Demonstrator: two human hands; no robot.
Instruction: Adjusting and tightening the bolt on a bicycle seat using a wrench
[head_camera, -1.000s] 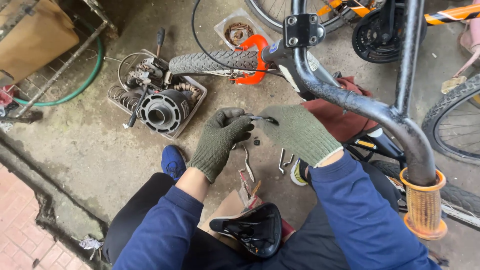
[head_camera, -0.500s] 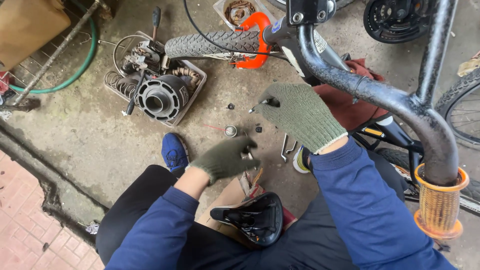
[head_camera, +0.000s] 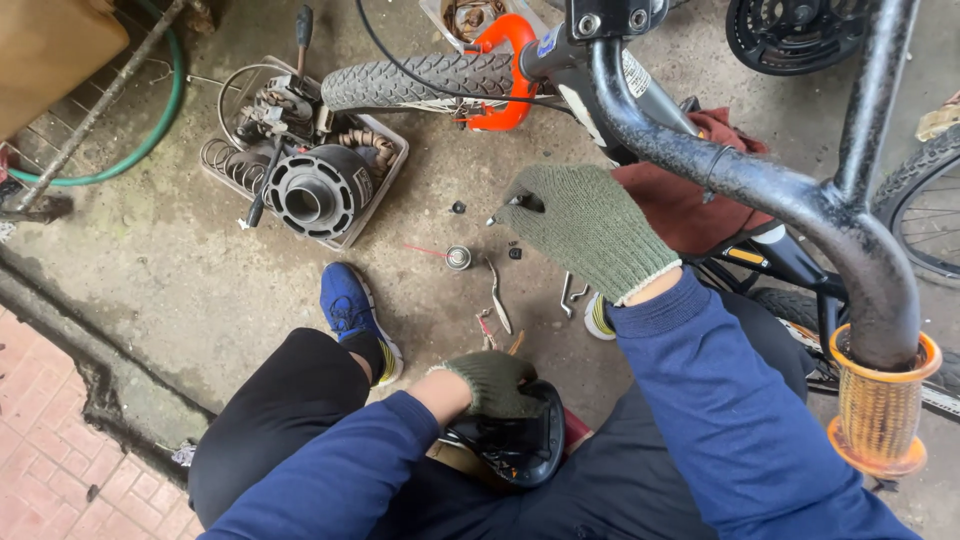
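Pinching a small dark metal part (head_camera: 512, 207) above bare concrete, the gloved right hand (head_camera: 590, 230) hovers beside the black handlebar (head_camera: 760, 185). Lower down, the left hand (head_camera: 490, 385) curls over a bicycle saddle (head_camera: 515, 445); loose tools (head_camera: 497, 295) lie between them.

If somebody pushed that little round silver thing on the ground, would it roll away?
Probably, if tipped. The small round metal part looks like a short cylinder resting on its flat end on the concrete floor, so a nudge would likely just slide it. Knocked onto its side, it could roll. It seems metal, so likely stiff, and heavy for its size.
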